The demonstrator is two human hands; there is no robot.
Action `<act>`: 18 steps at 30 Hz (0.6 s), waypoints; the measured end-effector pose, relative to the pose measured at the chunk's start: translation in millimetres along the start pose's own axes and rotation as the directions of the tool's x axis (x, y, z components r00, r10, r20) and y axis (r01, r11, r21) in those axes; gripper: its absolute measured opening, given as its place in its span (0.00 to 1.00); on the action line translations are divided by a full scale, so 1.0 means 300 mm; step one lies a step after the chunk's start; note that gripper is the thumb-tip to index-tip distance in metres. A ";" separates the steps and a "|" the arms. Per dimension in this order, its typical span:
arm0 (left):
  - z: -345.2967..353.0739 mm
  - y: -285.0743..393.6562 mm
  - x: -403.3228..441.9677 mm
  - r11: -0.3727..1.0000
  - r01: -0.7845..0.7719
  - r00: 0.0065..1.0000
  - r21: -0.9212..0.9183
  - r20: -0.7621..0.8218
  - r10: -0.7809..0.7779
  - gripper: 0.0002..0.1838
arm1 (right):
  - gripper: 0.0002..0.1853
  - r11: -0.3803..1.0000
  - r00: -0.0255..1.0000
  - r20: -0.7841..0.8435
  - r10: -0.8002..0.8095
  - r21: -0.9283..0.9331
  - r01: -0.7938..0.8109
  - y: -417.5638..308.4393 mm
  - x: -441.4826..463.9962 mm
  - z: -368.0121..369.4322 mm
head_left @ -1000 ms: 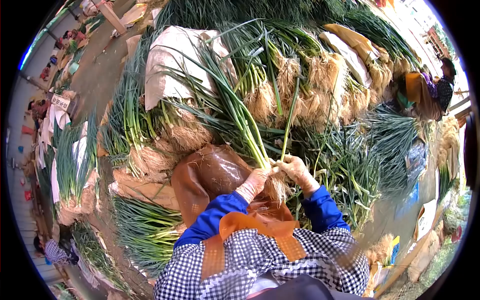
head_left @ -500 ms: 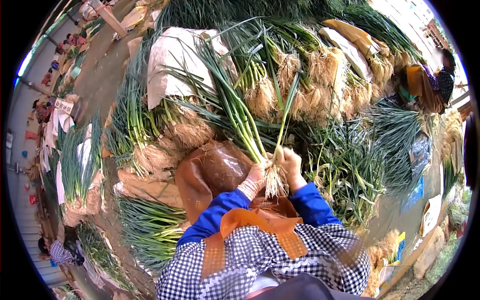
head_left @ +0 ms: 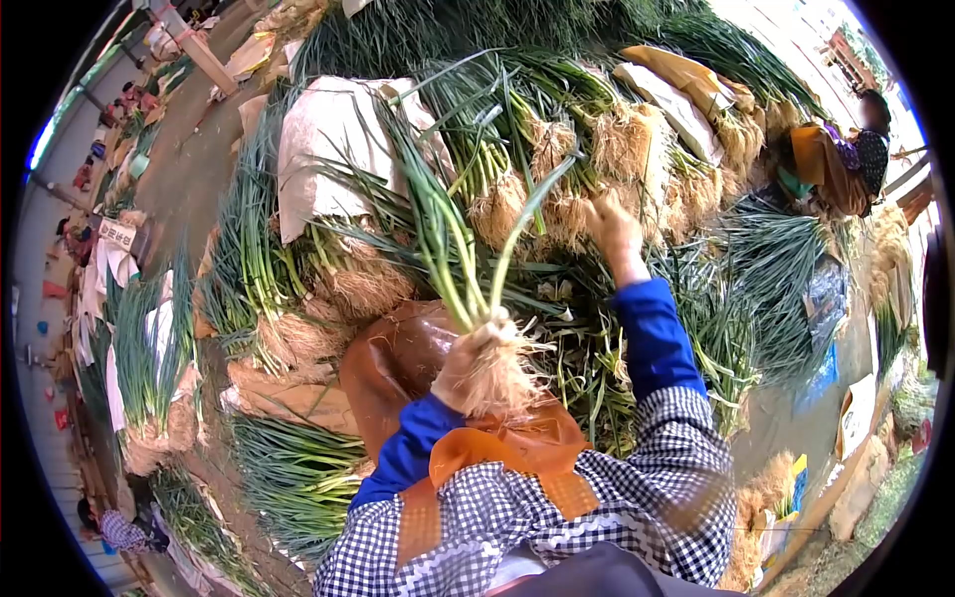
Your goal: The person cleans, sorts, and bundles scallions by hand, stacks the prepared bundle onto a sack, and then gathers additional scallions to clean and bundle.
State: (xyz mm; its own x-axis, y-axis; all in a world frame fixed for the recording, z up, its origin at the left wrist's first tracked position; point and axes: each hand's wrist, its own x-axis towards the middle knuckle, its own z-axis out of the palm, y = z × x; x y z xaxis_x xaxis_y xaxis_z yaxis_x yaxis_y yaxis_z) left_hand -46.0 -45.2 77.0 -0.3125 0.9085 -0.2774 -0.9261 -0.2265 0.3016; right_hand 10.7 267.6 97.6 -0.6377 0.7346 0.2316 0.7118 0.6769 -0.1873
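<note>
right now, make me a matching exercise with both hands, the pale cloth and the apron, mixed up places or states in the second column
Column 1
1. left hand
2. right hand
3. pale cloth
4. apron

Column 2
a. draped over piled greens, up and to the left in the view
b. brown and glossy, spread over the lap
c. closed around green onions near their roots
d. reached out beside the root ends of the piled bundles

Right pairs: 1-c, 2-d, 3-a, 4-b
</note>
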 end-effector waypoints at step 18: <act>-0.194 -0.319 0.143 0.950 0.269 0.957 -0.158 -0.068 -0.283 0.14 | 0.09 0.142 0.871 0.488 -0.051 0.867 -0.478 -0.033 -0.549 -0.030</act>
State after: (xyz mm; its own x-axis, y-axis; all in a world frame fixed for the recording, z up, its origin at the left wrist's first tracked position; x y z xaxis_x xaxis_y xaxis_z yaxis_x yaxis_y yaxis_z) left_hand 17.1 -5.1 -17.0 -0.0516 0.9092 -0.4131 -0.9974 -0.0260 0.0672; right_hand 111.4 139.5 70.0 -0.7357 0.6275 -0.2550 0.1509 -0.2152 -0.9649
